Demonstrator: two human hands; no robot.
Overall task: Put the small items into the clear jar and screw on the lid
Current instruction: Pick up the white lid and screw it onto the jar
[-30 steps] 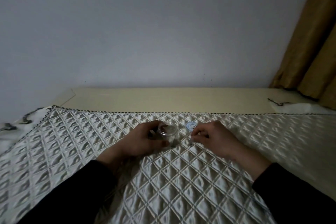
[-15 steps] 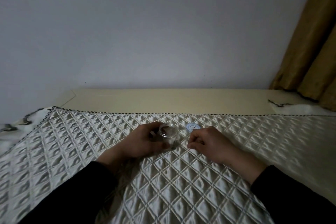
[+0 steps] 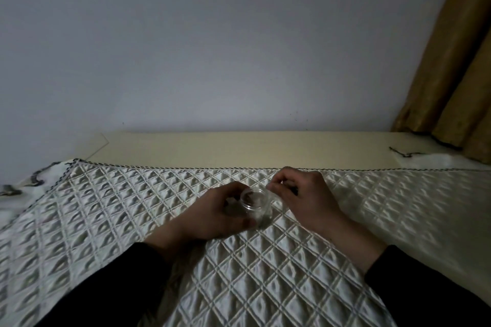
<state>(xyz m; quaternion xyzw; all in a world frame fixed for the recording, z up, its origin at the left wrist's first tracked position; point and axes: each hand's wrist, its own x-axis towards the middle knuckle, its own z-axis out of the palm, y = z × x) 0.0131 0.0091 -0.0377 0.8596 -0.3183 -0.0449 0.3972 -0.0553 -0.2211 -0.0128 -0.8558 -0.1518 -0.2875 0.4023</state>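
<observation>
A small clear jar [image 3: 255, 206] stands open on the quilted white cloth [image 3: 239, 273], with dark small items at its bottom. My left hand [image 3: 220, 216] wraps around the jar's left side and holds it upright. My right hand [image 3: 303, 194] is just right of the jar's rim, thumb and fingers curled together close to the mouth. Whatever lies between those fingers is hidden. The lid is out of sight; my right hand covers the spot where it lay.
The cloth covers a cream table whose bare back strip [image 3: 239, 148] runs along a plain wall. A mustard curtain [image 3: 457, 74] hangs at the far right. Dark fringe [image 3: 403, 153] trails off the cloth's back right corner.
My right hand has lifted off the cloth and moved back and left, up to the jar's rim, covering the lid. My left hand keeps its hold on the jar.
</observation>
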